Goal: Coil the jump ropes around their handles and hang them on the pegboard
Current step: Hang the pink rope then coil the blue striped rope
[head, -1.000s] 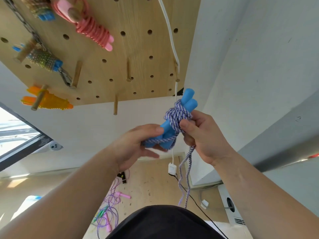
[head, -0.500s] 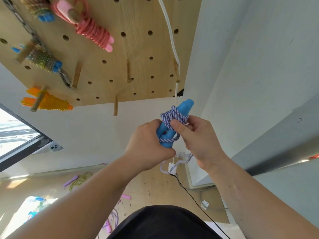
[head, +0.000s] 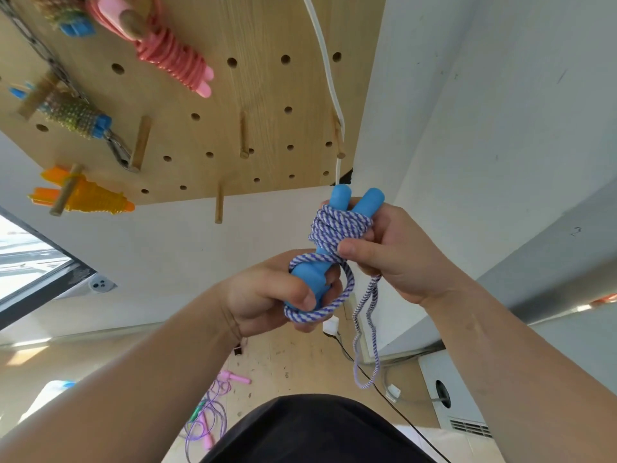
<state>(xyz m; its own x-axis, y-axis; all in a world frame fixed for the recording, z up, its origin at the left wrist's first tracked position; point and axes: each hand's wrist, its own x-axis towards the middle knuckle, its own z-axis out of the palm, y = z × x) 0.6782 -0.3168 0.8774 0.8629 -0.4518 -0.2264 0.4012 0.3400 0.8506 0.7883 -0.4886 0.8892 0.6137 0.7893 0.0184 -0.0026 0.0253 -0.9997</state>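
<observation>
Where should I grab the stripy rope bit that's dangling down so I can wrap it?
Pinch the dangling loop near its top, just under the right hand, coming in from the left. Up there its two strands hang close together, so one pinch probably catches both; lower down they spread apart. It's also closest to the blue handles.

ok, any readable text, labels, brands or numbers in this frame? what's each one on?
None can be read.
The pegboard and the blue handles carry no print.
The white unit on the floor shows no legible label.
</observation>
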